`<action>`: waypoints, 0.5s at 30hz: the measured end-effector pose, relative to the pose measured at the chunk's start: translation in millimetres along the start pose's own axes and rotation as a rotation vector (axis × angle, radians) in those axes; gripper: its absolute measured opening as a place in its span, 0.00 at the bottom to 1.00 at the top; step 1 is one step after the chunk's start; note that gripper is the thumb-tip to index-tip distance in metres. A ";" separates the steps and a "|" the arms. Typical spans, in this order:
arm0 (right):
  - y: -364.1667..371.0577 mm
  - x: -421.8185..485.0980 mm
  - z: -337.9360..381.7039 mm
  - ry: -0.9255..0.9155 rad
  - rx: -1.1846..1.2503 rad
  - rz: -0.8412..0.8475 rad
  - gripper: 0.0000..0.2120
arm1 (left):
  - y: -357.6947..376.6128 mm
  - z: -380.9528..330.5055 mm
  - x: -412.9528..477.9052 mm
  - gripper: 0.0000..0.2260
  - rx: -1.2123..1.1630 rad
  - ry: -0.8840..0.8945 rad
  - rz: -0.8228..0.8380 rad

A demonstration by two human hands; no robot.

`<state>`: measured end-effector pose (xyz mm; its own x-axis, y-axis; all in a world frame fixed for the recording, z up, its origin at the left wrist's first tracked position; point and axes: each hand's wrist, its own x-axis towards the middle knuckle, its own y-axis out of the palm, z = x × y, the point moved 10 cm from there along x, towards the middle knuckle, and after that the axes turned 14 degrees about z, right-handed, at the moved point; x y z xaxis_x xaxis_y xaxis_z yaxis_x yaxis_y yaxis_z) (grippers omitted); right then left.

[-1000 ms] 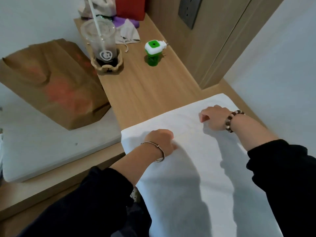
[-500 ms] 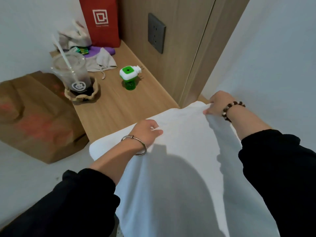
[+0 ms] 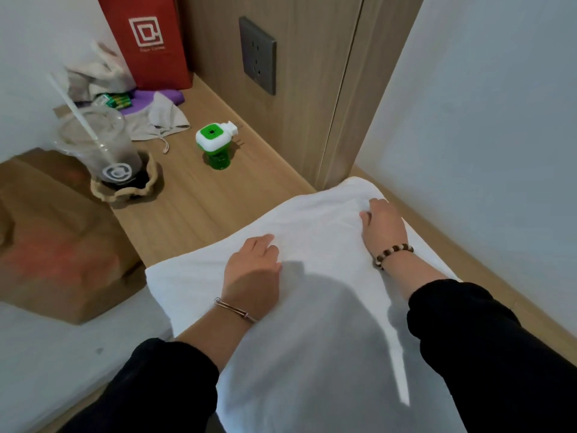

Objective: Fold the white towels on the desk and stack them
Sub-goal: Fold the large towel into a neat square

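A light wooden desk (image 3: 193, 210) fills the middle. Behind the desk stands a tall wooden panel (image 3: 312, 89) with a dark socket (image 3: 257, 56) on it, and a plain white wall (image 3: 499, 104) runs along the desk's right side. Left of the desk lies a pale grey pad (image 3: 46, 354).

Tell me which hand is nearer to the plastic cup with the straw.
Left. The left hand rests on the white towel, right of the plastic cup; the right hand grips its far corner, farther right.
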<state>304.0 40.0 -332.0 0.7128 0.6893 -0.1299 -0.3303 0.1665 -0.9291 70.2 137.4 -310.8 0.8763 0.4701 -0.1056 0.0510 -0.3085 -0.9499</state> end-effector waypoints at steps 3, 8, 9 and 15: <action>-3.1 -13.2 -8.7 -0.051 -0.053 -0.008 0.07 | 4.1 -15.0 -11.4 0.09 0.026 -0.006 0.020; -5.5 -23.2 -6.3 -0.003 -0.039 0.036 0.13 | -2.4 17.9 12.5 0.11 0.098 -0.218 0.111; -7.3 -29.1 -4.2 0.021 0.005 0.035 0.15 | -5.0 14.8 15.5 0.12 0.121 -0.217 0.113; -35.5 -152.1 -37.2 0.296 0.061 -0.182 0.21 | 46.6 -141.4 -1.6 0.23 0.210 0.453 0.296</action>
<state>230.3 -96.9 -292.2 0.9091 0.4112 -0.0668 -0.2110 0.3162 -0.9249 138.8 5.3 -313.2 0.9588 -0.0264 -0.2830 -0.2830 -0.1807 -0.9420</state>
